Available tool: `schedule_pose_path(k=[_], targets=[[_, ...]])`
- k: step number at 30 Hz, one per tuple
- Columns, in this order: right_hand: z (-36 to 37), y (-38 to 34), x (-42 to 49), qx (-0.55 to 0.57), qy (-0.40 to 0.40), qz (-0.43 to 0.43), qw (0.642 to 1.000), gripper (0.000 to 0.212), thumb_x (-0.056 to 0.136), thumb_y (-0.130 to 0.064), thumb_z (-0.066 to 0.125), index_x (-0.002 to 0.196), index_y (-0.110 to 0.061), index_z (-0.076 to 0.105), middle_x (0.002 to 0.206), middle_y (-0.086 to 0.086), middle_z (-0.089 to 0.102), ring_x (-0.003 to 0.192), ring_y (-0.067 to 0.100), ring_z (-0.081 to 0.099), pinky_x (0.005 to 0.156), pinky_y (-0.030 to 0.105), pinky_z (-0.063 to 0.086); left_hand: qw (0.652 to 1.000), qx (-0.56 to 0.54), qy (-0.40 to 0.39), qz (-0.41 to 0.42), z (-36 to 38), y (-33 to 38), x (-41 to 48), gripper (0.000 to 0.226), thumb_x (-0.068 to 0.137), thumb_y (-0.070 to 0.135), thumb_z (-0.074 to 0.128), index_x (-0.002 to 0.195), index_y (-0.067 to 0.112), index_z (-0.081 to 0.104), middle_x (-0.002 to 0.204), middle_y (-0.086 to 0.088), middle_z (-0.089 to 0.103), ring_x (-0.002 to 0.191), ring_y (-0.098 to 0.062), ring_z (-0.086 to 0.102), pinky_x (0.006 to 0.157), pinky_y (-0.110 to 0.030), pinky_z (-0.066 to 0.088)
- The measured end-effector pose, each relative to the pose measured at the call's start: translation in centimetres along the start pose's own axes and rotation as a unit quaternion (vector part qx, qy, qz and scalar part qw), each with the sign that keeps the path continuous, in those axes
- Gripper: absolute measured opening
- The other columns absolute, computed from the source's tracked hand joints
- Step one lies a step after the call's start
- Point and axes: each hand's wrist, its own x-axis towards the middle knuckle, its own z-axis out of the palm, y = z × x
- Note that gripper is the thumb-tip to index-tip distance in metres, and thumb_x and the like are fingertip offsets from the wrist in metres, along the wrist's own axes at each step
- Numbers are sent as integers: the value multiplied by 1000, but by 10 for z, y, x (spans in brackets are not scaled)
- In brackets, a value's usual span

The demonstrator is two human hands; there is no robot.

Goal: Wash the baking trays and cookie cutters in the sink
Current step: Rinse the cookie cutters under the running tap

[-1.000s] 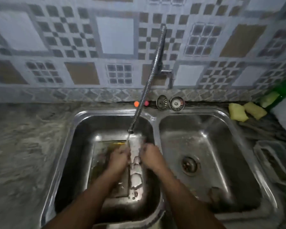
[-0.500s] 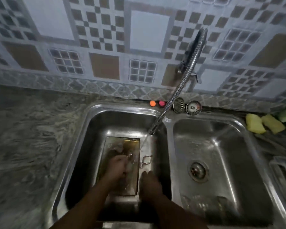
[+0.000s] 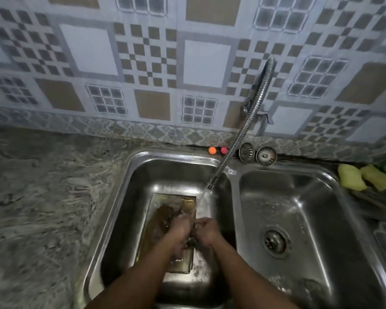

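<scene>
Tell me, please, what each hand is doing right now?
Left hand: curled over something small above the baking tray; grip unclear.
Right hand: likewise curled, contents unclear.

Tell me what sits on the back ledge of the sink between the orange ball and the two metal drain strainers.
In the head view, a pink ball lies beside the orange ball, then the tap's flexible metal hose crosses in front before the strainers.

Steel-grey sink (image 3: 234, 179) gleaming silver, and in its left basin a baking tray (image 3: 165, 205) showing amber-gold under brown, murky water. Behind, wall tiles (image 3: 143, 61) in pale blue-white, tan squares and brown checkerboards, some gridded grey. Countertop (image 3: 42, 197) swirls grey and beige, marbled. One orange ball (image 3: 212, 150), one pink ball (image 3: 224, 149). Yellow sponges (image 3: 352, 179) at right, chrome ribbed faucet hose (image 3: 250, 117).
</scene>
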Motion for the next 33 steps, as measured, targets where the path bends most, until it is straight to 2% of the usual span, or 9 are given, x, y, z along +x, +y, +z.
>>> schedule_pose_path(k=[4, 8, 12, 15, 19, 22, 25, 29, 33], targets=[[10, 13, -7, 7, -19, 52, 998, 34, 86, 9, 59, 60, -12, 56, 55, 1, 61, 45, 7, 57, 41, 16, 43, 1000, 4, -7, -17, -7, -14, 4, 11, 94, 9, 60, 90, 5, 69, 99, -20, 72, 66, -21, 61, 68, -34, 50], [14, 4, -7, 116, 9, 52, 992, 25, 93, 0, 54, 73, -8, 66, 60, 2, 68, 53, 15, 62, 47, 22, 47, 988, -151, -23, -15, -10, -2, 1, 12, 90, -6, 58, 92, 0, 68, 78, -20, 73, 58, -27, 69, 52, -29, 55], [10, -32, -9, 231, 3, 38, 972, 29, 100, -20, 40, 100, -7, 66, 91, 17, 72, 73, 22, 66, 59, 27, 50, 983, -170, -46, 56, -7, 23, 6, 40, 91, -10, 55, 130, 1, 55, 112, -14, 71, 95, -26, 70, 78, -33, 55], [3, -55, -11, 206, -3, -30, 978, 26, 101, -28, 44, 104, -15, 67, 97, 5, 74, 88, 16, 68, 70, 26, 50, 960, -267, -54, 68, -9, 42, 2, 56, 95, -14, 47, 146, 7, 37, 132, -20, 60, 114, -29, 64, 94, -35, 53], [0, -73, -18, 190, 21, -101, 976, 12, 98, -21, 55, 107, -21, 64, 93, -8, 72, 89, 7, 68, 76, 21, 51, 918, -383, -87, 52, -9, 64, -5, 48, 99, -8, 40, 144, 7, 35, 107, -24, 67, 84, -23, 69, 64, -30, 61], [-11, -87, -22, 172, 67, -61, 981, 23, 100, -25, 50, 85, -15, 65, 71, 1, 67, 59, 14, 65, 53, 22, 47, 977, -152, -40, 145, -9, 67, -12, 38, 96, -2, 53, 126, 22, 54, 88, -8, 76, 63, -13, 67, 54, -27, 54], [-21, -96, -29, 206, 41, -1, 978, 27, 100, -11, 43, 79, -8, 60, 58, 8, 55, 42, 16, 50, 39, 18, 39, 963, 60, 22, 264, -8, 63, -17, 15, 91, 3, 65, 102, 10, 71, 72, 0, 72, 52, -6, 65, 48, -20, 52], [-22, -94, -29, 202, 73, 1, 977, 42, 103, -27, 36, 75, -7, 59, 57, 11, 57, 41, 16, 53, 44, 31, 53, 974, -24, -9, 224, 0, 54, -23, 14, 96, 9, 61, 89, 1, 71, 63, -6, 62, 54, -20, 57, 45, -26, 52], [-26, -87, -35, 238, 33, -42, 970, 19, 97, -17, 50, 86, -7, 61, 59, 8, 59, 41, 16, 51, 41, 22, 38, 982, -110, -29, 149, 7, 56, -24, 21, 101, 7, 46, 89, 12, 62, 60, -4, 58, 47, -17, 49, 43, -25, 39]])
